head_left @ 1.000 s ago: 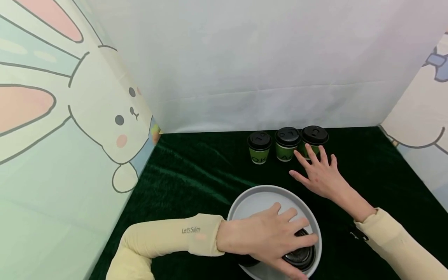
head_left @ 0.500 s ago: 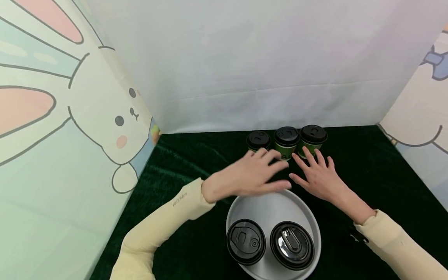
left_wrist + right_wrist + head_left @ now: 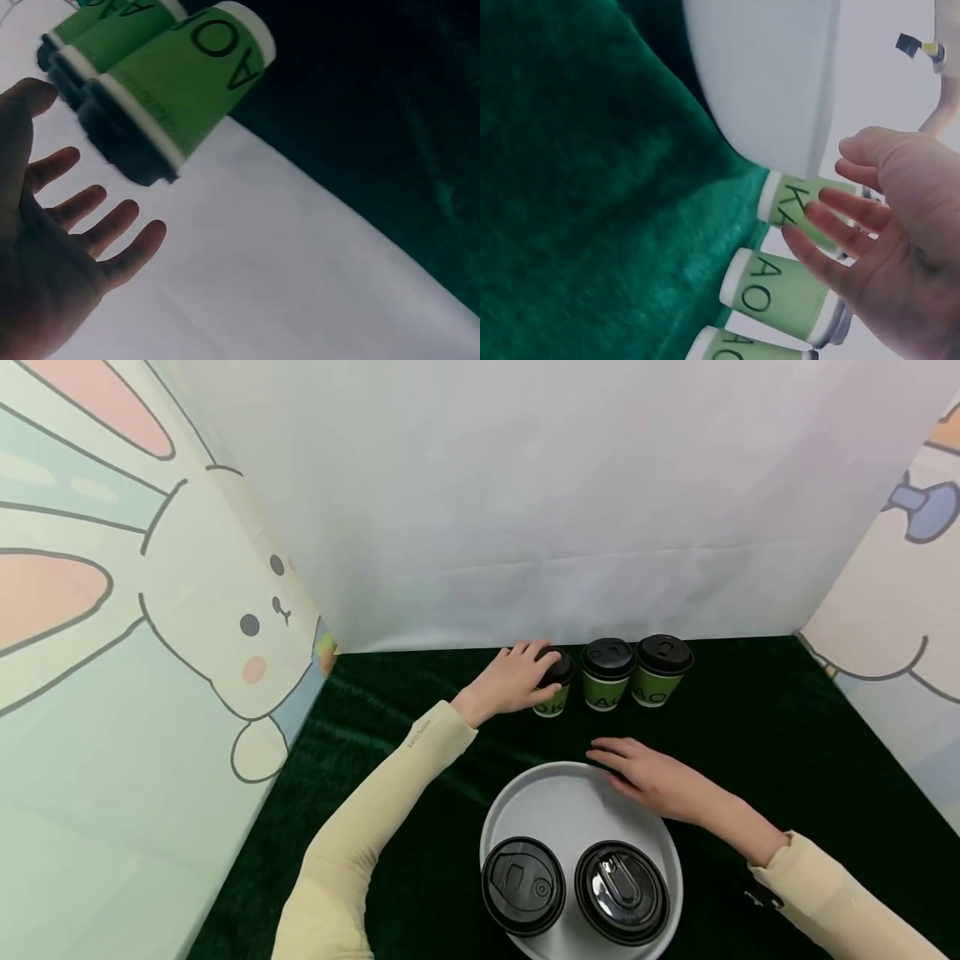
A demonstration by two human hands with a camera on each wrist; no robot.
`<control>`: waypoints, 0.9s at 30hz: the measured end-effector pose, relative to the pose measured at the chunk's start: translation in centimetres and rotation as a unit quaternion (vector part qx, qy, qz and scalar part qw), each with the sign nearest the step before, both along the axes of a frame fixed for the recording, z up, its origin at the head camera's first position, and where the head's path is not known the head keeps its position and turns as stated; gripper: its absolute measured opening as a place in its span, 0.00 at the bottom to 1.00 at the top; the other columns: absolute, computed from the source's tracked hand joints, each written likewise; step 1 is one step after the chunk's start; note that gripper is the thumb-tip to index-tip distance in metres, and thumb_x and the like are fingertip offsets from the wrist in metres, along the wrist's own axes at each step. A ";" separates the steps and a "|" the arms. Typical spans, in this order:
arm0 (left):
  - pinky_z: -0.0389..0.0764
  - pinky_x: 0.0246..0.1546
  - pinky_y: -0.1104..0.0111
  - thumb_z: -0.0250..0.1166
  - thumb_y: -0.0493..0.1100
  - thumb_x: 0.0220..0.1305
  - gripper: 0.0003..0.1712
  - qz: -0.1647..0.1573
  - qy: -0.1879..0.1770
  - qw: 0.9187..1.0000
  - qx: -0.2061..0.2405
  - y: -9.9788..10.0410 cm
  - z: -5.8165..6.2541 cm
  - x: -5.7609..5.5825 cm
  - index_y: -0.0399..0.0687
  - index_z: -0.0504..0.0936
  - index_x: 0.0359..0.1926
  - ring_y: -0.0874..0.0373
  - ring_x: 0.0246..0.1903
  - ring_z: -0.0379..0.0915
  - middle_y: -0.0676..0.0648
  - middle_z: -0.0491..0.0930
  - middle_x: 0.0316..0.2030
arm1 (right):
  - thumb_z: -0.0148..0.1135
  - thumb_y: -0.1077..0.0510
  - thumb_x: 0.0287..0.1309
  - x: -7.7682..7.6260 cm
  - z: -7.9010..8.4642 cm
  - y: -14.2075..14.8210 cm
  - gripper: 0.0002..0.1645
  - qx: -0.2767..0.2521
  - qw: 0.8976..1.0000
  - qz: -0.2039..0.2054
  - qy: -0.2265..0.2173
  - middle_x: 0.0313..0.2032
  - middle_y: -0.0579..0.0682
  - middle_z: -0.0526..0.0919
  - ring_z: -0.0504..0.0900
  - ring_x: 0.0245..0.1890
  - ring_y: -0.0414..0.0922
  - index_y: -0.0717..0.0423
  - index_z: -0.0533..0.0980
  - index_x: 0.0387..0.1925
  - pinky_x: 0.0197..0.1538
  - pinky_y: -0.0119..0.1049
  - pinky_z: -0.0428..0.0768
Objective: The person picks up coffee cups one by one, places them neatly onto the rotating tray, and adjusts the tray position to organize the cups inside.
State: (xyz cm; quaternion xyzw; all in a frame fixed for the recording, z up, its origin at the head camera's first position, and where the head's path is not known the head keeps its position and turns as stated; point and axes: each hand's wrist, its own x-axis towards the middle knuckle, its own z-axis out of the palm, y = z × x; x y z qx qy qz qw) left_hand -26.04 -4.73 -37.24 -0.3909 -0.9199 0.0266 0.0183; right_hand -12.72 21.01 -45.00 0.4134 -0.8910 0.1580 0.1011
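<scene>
Staged tabletop booth: cartoon rabbit panels (image 3: pixel 150 610), white backdrop (image 3: pixel 540 485), green velvet cloth (image 3: pixel 750 735).

Both arms in pale yellow long sleeves; left sleeve (image 3: pixel 375 810) has small grey lettering near cuff, right sleeve (image 3: pixel 840 902) a black wrist strap. Hands bare.

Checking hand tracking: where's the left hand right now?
In the head view the left hand is at the back of the dark green cloth, at the leftmost green paper cup with a black lid. The left wrist view shows its fingers spread.
</scene>
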 end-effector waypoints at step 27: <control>0.68 0.65 0.56 0.57 0.62 0.71 0.42 -0.001 -0.073 0.997 0.009 1.6 -1.1 -1.9 0.52 0.55 0.78 0.43 0.69 0.57 0.41 0.56 0.73 | 0.74 0.67 0.51 5.0 -1.2 2.3 0.26 0.004 0.998 -0.054 -0.009 0.49 0.47 0.81 0.82 0.41 0.37 0.57 0.81 0.54 0.38 0.30 0.82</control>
